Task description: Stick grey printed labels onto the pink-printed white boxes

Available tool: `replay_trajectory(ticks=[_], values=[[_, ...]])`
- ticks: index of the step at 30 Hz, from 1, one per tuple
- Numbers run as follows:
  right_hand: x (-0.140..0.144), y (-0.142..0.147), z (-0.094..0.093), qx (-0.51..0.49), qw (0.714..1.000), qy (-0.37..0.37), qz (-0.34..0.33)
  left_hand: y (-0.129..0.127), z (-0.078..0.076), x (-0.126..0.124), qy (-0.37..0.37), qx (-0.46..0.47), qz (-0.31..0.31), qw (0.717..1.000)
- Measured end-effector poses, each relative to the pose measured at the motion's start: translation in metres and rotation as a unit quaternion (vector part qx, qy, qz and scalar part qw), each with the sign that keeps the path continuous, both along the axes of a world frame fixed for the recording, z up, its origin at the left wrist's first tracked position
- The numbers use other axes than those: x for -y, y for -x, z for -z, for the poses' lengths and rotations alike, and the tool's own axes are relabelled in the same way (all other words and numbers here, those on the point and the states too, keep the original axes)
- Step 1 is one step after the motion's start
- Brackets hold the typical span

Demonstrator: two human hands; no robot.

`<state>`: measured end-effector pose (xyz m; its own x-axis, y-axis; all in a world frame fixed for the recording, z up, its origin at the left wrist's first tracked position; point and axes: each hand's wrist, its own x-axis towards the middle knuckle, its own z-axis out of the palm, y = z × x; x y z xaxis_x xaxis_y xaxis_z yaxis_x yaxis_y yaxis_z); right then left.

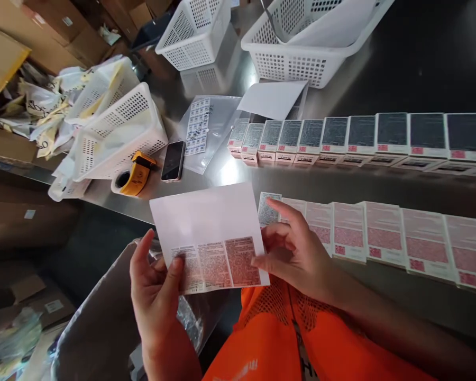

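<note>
we hold a white label sheet (204, 217) in the middle of the frame, tilted a little, with three printed panels (216, 264) side by side along its lower half and a blank band above them. our left hand (154, 286) grips its lower left corner, the thumb pressed on the front and the fingers mostly hidden behind it. our right hand (305, 259) is at the sheet's right edge, its thumb on the rightmost panel and its index finger stretched out towards the boxes; we cannot tell whether it pinches the paper. just beyond that hand, at the right of the frame, a lower row of boxes (349, 227) with pinkish labels runs along the metal worktop (301, 182), and its leftmost box (268, 209) carries a grey label. above it, an upper row of boxes (335, 132) shows dark labels on the top faces. left of that row, a strip of small stickers (198, 127) lies on a clear bag (218, 140), with a phone (173, 161) and a yellow tape dispenser (137, 177) near it. white baskets stand at the upper left, top centre and upper right, the last with white paper (337, 29) in it. we wear an orange vest (257, 338), seen at the bottom.
</note>
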<state>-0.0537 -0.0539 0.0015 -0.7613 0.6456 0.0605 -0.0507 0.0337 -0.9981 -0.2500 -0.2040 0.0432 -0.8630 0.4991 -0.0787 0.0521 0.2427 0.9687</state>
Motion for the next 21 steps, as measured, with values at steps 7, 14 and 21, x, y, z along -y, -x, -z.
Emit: replay_trajectory(ticks=[7,14,21], values=[[0.001,0.010,0.002,0.046,0.977,-0.203,0.047,0.005,0.003,0.016,0.252,-0.150,0.050,0.955],[0.003,0.025,0.007,0.023,0.972,-0.233,0.007,-0.003,-0.008,0.029,0.376,-0.223,0.005,0.900],[0.007,0.033,0.007,0.035,0.993,-0.099,-0.052,0.019,0.032,0.037,0.023,0.041,0.030,0.998]])
